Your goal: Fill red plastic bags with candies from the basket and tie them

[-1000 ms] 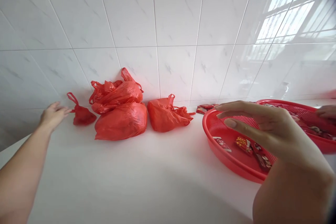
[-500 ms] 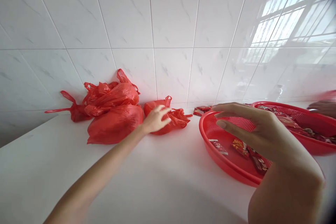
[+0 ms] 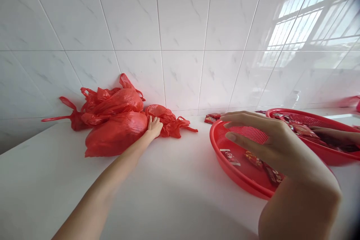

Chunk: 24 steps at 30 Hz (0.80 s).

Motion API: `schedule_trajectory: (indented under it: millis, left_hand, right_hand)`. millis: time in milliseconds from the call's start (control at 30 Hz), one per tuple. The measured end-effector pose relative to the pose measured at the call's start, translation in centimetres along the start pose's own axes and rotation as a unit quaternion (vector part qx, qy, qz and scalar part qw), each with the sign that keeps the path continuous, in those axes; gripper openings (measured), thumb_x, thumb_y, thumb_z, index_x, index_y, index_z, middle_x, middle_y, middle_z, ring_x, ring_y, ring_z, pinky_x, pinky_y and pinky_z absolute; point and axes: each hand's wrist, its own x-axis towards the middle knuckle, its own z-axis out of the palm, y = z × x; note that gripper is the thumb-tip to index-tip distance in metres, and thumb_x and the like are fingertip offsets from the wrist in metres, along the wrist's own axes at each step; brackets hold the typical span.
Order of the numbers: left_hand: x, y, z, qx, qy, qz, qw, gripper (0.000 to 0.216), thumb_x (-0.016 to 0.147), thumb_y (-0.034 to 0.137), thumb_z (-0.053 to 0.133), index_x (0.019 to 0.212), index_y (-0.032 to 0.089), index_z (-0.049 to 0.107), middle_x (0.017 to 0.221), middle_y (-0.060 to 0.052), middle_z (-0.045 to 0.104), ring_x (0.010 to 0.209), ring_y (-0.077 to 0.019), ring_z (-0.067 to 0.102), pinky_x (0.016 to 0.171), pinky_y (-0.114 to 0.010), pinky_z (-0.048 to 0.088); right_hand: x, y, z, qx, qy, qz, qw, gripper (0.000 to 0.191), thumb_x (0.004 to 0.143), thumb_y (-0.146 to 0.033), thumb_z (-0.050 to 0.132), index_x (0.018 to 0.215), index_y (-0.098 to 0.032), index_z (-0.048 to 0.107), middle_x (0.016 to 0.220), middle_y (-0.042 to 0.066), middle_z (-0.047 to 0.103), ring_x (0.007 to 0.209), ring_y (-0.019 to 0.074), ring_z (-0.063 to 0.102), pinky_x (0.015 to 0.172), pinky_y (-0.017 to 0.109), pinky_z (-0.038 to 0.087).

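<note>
My left hand (image 3: 154, 126) reaches far across the white counter and closes its fingers on a small red plastic bag (image 3: 168, 120) by the tiled wall. Just left of it lie a large red bag (image 3: 116, 135), another red bag (image 3: 112, 101) on top, and a little tied bag (image 3: 74, 118) at the far left. My right hand (image 3: 270, 140) hovers open, fingers stretched, over a red mesh basket (image 3: 225, 157) that holds a few wrapped candies (image 3: 254, 157).
A second red basket (image 3: 332, 155) with candies stands at the right, and another person's hand (image 3: 334, 137) lies in it. Loose candy packets (image 3: 212, 118) sit by the wall behind the first basket. The counter (image 3: 174, 191) is white.
My left hand swung from the little bag at the far left over to the small bag on the right and grasped it, pushing it back against the big bags. The right hand barely moved.
</note>
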Motion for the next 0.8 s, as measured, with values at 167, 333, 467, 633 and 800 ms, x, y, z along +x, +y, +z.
schedule_trajectory:
  millis: [167, 333, 467, 633, 800]
  left_hand:
    - [-1.1, -2.5, 0.4, -0.021, 0.031, 0.033, 0.999, 0.038, 0.064, 0.003, 0.056, 0.094, 0.017, 0.074, 0.128, -0.016, 0.059, 0.131, -0.0306, 0.045, 0.12, -0.053, 0.015]
    - [-1.8, -1.4, -0.5, -0.076, 0.105, 0.033, 0.991, 0.038, 0.073, 0.017, 0.057, 0.108, 0.018, 0.072, 0.134, -0.015, 0.057, 0.133, -0.0316, 0.043, 0.122, -0.052, 0.009]
    - [-1.0, 3.0, -0.8, -0.136, 0.121, 0.032, 0.983, 0.042, 0.085, 0.034, 0.053, 0.122, 0.019, 0.064, 0.133, -0.013, 0.059, 0.128, -0.0299, 0.048, 0.117, -0.047, 0.023]
    - [0.7, 7.6, 0.5, -0.206, 0.053, 0.002, 0.977, 0.055, 0.07, 0.045, 0.071, 0.117, 0.017, 0.065, 0.125, -0.019, 0.063, 0.122, -0.0391, 0.054, 0.102, -0.048, 0.041]
    - [0.3, 7.2, 0.3, -0.305, 0.063, -0.009, 0.95, 0.011, 0.076, 0.025, 0.063, 0.081, 0.015, 0.067, 0.1, -0.017, 0.07, 0.11, -0.0354, 0.061, 0.103, -0.05, 0.039]
  right_hand:
    - [-0.2, 0.0, -0.1, -0.002, -0.019, -0.017, 1.0, 0.036, 0.09, -0.051, 0.058, 0.119, -0.032, 0.069, 0.126, 0.004, 0.068, 0.107, 0.0277, 0.069, 0.085, 0.039, 0.061]
    - [-0.2, -0.1, -0.1, -0.005, -0.016, -0.021, 1.0, 0.037, 0.09, -0.051, 0.057, 0.118, -0.031, 0.069, 0.124, 0.005, 0.069, 0.11, 0.0293, 0.067, 0.087, 0.041, 0.06]
    - [-0.2, -0.4, -0.1, -0.001, -0.019, -0.03, 0.999, 0.037, 0.09, -0.051, 0.057, 0.118, -0.031, 0.069, 0.123, 0.006, 0.069, 0.11, 0.0299, 0.067, 0.089, 0.043, 0.058]
    - [-0.4, -0.4, -0.2, -0.003, -0.024, -0.028, 0.999, 0.037, 0.091, -0.05, 0.057, 0.12, -0.031, 0.068, 0.125, 0.006, 0.068, 0.112, 0.0298, 0.066, 0.09, 0.042, 0.058]
    - [-0.4, -0.3, -0.3, 0.007, -0.03, -0.017, 0.999, 0.037, 0.09, -0.052, 0.058, 0.119, -0.032, 0.069, 0.126, 0.004, 0.068, 0.108, 0.0281, 0.069, 0.088, 0.04, 0.059]
